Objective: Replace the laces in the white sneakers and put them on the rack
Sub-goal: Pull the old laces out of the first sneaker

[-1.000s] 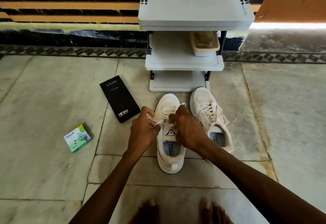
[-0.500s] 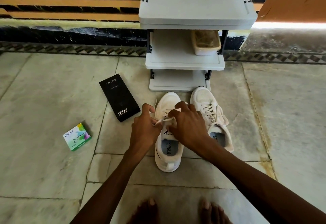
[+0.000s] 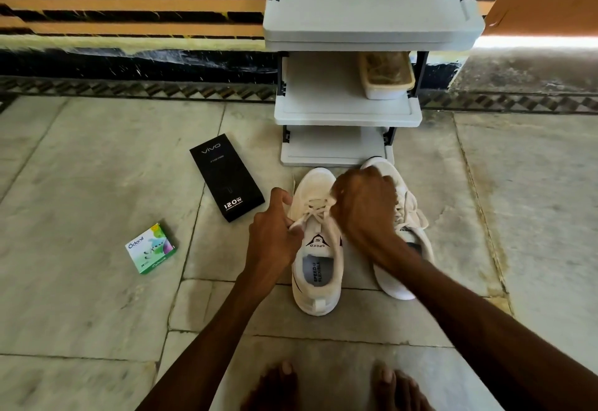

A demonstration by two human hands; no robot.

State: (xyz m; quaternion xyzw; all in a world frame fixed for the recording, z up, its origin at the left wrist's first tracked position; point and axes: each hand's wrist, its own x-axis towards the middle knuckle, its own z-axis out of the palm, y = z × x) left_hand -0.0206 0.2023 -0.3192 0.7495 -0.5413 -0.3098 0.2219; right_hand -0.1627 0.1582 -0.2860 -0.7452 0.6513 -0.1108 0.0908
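Two white sneakers stand side by side on the stone floor in front of the grey rack (image 3: 348,112). The left sneaker (image 3: 318,268) has its toe toward the rack and a white lace (image 3: 315,213) crossing its upper. My left hand (image 3: 275,235) pinches one end of that lace at the shoe's left side. My right hand (image 3: 364,206), blurred, grips the other end above the shoe's right side and hides much of the right sneaker (image 3: 417,248), whose own lace looks tied.
A black phone box (image 3: 226,177) and a small green box (image 3: 151,247) lie on the floor to the left. A tub (image 3: 386,77) sits on the rack's middle shelf. My bare feet (image 3: 336,388) are at the bottom edge. A striped wall runs behind.
My hands have drawn apart: the right one rose up and to the right with its lace end, the left stayed low at the shoe's left side. The tongue is now uncovered.
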